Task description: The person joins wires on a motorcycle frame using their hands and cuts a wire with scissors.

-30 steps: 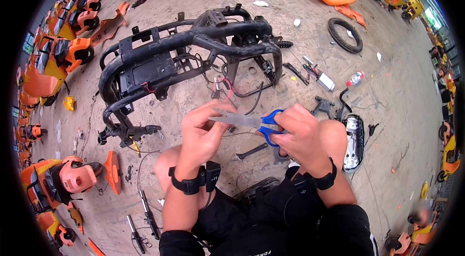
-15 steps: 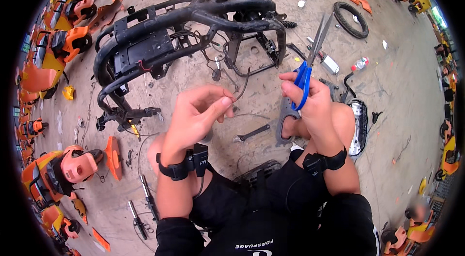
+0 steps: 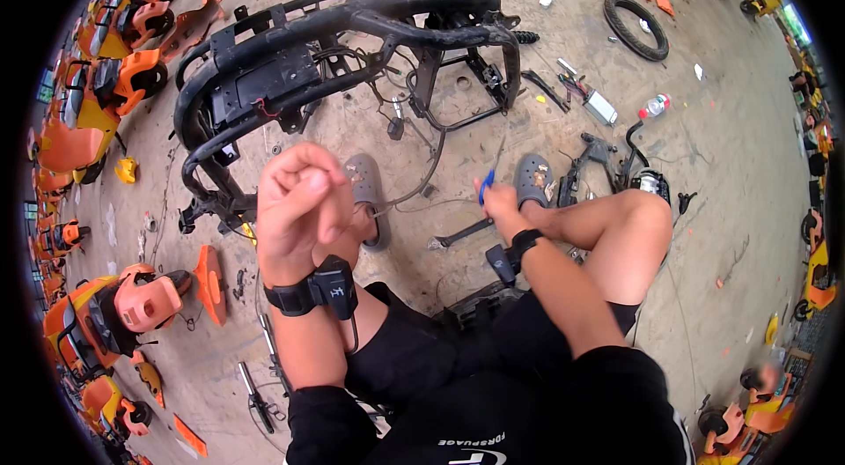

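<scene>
Right hand gripping blue-handled metal scissors, left hand curled, hold on thin cable unclear, black tubular frame at eleven, roomy rough concrete toward three o'clock

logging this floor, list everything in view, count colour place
Scissors: one, blue-handled, in right hand
Frame: one, black, ahead
Cables: several, dark, around frame
Wrench: one, dark, floor centre
Tyre: one, black, upper right
Bottle: one, clear, right of frame
Box: one, silver, left of bottle
Rods: two, silver and black, lower left
Panels: several, orange, left and upper right
Scooters: many, orange and yellow, both sides
Scraps: many, mixed, scattered
Clogs: two, grey, worn, centre
Wrist straps: two, black, worn
Legs: two, bare, centre
Left hand: one, bare, centre left
Right hand: one, bare, centre
</scene>
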`<state>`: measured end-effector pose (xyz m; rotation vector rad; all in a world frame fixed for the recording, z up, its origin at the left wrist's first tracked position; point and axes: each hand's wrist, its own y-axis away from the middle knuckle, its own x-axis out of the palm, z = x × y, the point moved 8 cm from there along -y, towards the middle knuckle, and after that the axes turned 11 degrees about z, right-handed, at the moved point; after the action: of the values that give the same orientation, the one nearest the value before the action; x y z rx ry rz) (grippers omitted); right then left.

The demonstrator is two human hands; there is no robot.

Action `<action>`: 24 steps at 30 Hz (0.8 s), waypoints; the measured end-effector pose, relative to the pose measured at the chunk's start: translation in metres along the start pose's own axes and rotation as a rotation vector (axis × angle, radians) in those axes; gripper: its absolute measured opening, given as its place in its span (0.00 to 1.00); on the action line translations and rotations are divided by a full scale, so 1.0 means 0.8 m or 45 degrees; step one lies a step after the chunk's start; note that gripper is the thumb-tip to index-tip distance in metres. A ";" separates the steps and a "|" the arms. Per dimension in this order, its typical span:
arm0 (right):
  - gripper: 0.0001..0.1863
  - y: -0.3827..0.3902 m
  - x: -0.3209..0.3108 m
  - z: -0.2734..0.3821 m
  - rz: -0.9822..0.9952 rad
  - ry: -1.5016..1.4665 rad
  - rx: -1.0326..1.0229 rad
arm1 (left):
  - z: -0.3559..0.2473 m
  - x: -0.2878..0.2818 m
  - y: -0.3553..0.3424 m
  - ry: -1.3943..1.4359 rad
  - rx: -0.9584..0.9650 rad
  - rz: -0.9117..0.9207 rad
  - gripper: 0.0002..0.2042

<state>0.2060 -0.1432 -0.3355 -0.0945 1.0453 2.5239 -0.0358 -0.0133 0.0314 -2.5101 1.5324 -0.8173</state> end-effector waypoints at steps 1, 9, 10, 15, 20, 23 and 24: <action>0.32 -0.030 0.001 -0.065 -0.056 0.214 0.155 | -0.007 0.001 -0.001 0.083 0.050 0.051 0.07; 0.31 0.017 0.048 -0.187 -0.186 0.780 0.434 | -0.018 -0.025 0.043 0.184 -0.009 -0.207 0.05; 0.29 0.014 0.051 -0.193 -0.172 0.796 0.439 | -0.011 -0.027 0.043 0.049 -0.124 -0.286 0.04; 0.23 0.028 0.048 -0.157 -0.373 0.927 0.443 | 0.018 -0.047 0.053 -0.429 -0.681 -0.548 0.05; 0.19 0.030 0.049 -0.155 -0.391 0.896 0.344 | 0.030 -0.048 0.050 -0.699 -0.814 -0.434 0.05; 0.17 0.025 0.060 -0.162 -0.304 0.834 0.264 | 0.035 -0.052 0.031 -0.974 -0.854 -0.340 0.05; 0.16 0.027 0.064 -0.163 -0.279 0.819 0.239 | 0.038 -0.054 0.032 -1.012 -0.837 -0.391 0.04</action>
<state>0.1386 -0.2294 -0.4258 -0.9589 1.4044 2.2183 -0.0569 0.0046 -0.0200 -2.9375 1.2397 0.7613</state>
